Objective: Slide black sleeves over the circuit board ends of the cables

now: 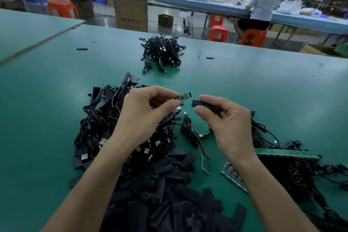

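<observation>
Our left hand (pixel 143 113) pinches the small green circuit board (pixel 183 97) in its fingers; our right hand (pixel 227 120) pinches the flat black sleeve (pixel 200 104), their facing edges just apart above the green desk (pixel 263 88).

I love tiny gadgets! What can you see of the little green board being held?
The circuit board is a narrow green strip with small metallic parts and a dark tip, bare of any sleeve. The left hand pinches one end between thumb and forefinger, lifting it above the table; its free end points toward the black sleeve without touching.
</observation>
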A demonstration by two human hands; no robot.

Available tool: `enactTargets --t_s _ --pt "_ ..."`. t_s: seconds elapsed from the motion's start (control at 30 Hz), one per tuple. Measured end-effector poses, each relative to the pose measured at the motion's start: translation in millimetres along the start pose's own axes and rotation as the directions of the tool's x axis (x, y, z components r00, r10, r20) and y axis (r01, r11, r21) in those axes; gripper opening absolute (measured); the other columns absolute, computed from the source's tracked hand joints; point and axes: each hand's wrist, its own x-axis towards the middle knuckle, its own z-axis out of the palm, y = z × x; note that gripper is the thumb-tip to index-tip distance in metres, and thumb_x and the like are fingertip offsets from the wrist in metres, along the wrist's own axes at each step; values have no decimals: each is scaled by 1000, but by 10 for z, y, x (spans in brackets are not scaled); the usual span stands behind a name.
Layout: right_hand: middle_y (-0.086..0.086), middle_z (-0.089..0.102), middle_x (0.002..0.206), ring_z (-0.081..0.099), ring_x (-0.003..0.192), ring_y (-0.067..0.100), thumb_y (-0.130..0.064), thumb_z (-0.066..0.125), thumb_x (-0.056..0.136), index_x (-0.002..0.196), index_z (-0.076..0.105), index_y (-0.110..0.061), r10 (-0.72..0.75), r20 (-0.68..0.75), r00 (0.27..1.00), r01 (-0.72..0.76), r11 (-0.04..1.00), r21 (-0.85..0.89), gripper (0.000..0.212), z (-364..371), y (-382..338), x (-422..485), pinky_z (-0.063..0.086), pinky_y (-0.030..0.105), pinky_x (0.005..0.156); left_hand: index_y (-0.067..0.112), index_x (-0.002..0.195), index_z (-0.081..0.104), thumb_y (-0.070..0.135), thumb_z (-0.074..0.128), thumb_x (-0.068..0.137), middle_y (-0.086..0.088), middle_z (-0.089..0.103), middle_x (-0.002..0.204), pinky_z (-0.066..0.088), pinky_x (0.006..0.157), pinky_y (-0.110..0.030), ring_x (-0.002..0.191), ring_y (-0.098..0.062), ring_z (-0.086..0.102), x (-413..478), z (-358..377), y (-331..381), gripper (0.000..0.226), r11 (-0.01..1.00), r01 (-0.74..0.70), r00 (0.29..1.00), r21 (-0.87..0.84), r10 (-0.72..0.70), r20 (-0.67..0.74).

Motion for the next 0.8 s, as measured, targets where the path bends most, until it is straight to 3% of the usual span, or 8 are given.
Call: enactTargets --t_s 0.43,0.8 --pt "-8 75 77 71 68 8 -31 75 75 90 73 -25 -58 -25 998 57 998 -23 16 -10 20 21 53 15 66 25 93 78 20 81 82 11 76 80 49 65 -9 70 0 69 -4 -3 -14 13 1000 -3 999 31 1 49" --pt "-17 76 84 73 77 5 -38 78 71 89 72 -40 -137 -29 990 133 984 -121 19 8 14 48 57 19 74 25 88 77 17 81 82 10 76 77 49 64 -10 66 1 68 -2 22 -14 11 1000 -10 999 18 9 52"
